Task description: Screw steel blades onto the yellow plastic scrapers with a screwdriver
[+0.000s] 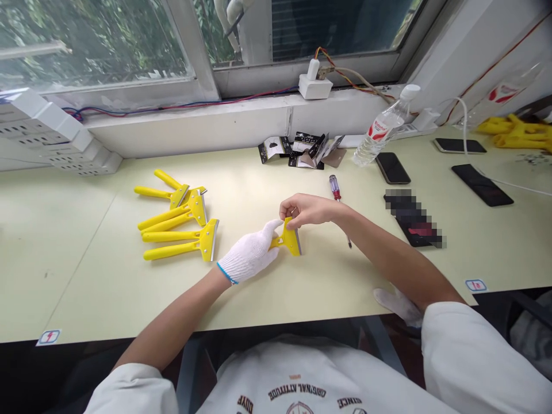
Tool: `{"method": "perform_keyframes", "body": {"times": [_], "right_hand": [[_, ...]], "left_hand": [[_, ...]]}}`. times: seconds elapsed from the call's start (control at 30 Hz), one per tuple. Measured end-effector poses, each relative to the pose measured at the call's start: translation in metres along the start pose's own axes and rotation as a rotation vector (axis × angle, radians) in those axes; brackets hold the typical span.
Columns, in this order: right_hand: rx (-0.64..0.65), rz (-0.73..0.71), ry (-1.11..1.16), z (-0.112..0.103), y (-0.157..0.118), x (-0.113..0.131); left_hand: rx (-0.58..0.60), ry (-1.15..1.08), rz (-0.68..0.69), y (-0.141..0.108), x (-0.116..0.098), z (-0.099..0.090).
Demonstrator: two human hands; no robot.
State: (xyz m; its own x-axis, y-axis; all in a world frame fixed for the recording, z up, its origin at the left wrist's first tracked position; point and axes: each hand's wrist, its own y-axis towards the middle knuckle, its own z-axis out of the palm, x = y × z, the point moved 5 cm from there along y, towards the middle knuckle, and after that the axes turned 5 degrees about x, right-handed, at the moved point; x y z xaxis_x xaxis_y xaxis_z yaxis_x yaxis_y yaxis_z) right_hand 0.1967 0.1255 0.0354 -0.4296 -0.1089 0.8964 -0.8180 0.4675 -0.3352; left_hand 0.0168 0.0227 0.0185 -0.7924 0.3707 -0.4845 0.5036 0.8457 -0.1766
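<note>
My left hand (252, 254), in a white knitted glove with a blue cuff, is wrapped round the handle of a yellow scraper (291, 239). The scraper's head points right, with its metal edge on the right side. My bare right hand (307, 210) pinches the upper end of that head between thumb and fingers. Several yellow scrapers (209, 240) lie at the left, partly piled on each other, handles towards the left. A screwdriver (335, 188) with a clear and red handle lies beyond my right wrist, its shaft partly hidden by the forearm.
Black cards (304, 150) lie near the wall, beside a clear bottle (382, 131). Phones (393, 168) rest at the right. A white glove (399, 306) lies at the front edge under my right forearm. White boxes (64, 135) are stacked at the far left.
</note>
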Motion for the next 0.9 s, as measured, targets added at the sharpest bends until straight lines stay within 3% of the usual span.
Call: {"method": "perform_keyframes", "body": {"times": [0.2, 0.47, 0.7, 0.9], "right_hand": [[-0.014, 0.018, 0.045, 0.003, 0.003, -0.003], [-0.115, 0.029, 0.211, 0.01, 0.014, -0.011], [-0.124, 0.033, 0.299, 0.011, 0.016, -0.016], [-0.118, 0.045, 0.316, 0.011, 0.017, -0.019]], "left_hand": [[-0.052, 0.098, 0.102, -0.001, -0.008, 0.002], [-0.115, 0.193, -0.033, 0.001, 0.004, 0.008], [-0.084, 0.278, 0.142, 0.0, -0.005, 0.007], [-0.075, 0.4, 0.136, 0.001, -0.007, 0.01]]}}
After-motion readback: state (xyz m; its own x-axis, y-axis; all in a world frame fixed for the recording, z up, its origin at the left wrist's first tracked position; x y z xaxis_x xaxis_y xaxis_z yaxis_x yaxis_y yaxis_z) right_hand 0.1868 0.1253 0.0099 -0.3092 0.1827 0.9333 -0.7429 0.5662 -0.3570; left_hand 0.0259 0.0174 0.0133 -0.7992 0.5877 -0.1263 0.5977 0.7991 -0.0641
